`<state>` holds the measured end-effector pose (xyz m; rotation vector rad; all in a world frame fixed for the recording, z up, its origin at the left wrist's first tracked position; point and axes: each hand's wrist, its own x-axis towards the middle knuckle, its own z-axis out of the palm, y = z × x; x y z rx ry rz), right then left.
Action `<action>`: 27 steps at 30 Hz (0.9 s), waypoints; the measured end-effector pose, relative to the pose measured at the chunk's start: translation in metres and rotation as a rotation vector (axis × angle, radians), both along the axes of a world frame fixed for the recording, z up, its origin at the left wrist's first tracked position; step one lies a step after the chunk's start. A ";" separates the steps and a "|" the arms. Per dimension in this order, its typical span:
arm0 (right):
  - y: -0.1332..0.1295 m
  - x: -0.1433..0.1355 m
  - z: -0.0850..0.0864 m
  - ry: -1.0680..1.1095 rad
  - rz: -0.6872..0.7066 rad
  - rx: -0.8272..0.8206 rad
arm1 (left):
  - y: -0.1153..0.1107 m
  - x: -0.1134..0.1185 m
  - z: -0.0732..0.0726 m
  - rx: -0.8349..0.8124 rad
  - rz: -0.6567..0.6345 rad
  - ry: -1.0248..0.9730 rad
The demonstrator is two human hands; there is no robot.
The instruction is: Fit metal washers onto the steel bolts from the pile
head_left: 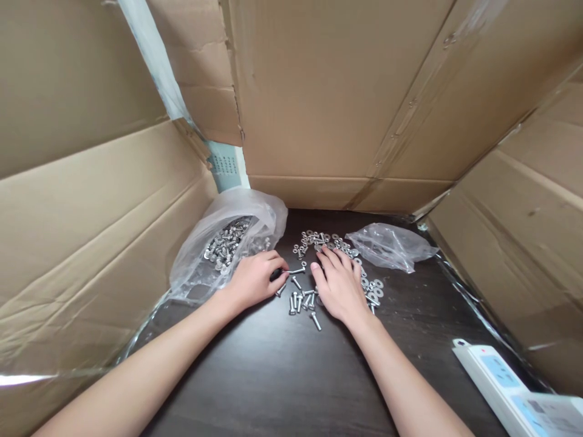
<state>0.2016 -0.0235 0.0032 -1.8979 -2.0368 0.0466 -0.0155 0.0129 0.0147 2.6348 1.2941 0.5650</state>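
**Two hands among small bolts**

Both arms stretched in from the bottom of the frame, meeting near the middle, on a dark table [282, 376].

Left hand [252, 280]: palm down, just left of center. Fingers curled in, pinching one bolt [297, 271] by its end; bolt pointing right, toward the other hand. Something dark under the fingertips, too small to make out.

Right hand [339, 285]: palm down, flat, just right of center. Fingers [328, 258] spread out long and loose, gripping nothing, resting on the loose pile.

Bolts [301, 300] lying in a little bunch between the two hands and just below them. Washers [314, 238] scattered above the right hand and along its right side. Some pieces hidden under the right palm.

Full bag [228, 243] of bolts at center left, touching the left hand. Empty-looking bag [392, 246] at center right, near the right hand but apart from it.

Cardboard [328, 91] standing all around, left, back and right. Power strip [510, 382] at the lower right corner, cut off by the edge. Elbows cut off at the bottom.
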 end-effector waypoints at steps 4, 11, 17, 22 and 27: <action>0.000 0.000 0.000 -0.004 0.050 -0.019 | 0.000 0.001 -0.001 0.002 -0.002 -0.004; 0.001 0.002 -0.007 0.040 0.080 0.066 | 0.000 0.001 -0.001 0.007 0.001 0.005; 0.001 0.005 -0.011 0.113 0.077 0.193 | 0.000 0.000 -0.002 0.013 -0.007 0.000; 0.001 0.005 -0.009 0.145 0.049 0.219 | 0.000 0.000 -0.001 0.003 -0.011 0.000; 0.001 0.007 -0.006 0.219 0.016 0.215 | 0.000 0.000 -0.001 0.000 -0.011 0.002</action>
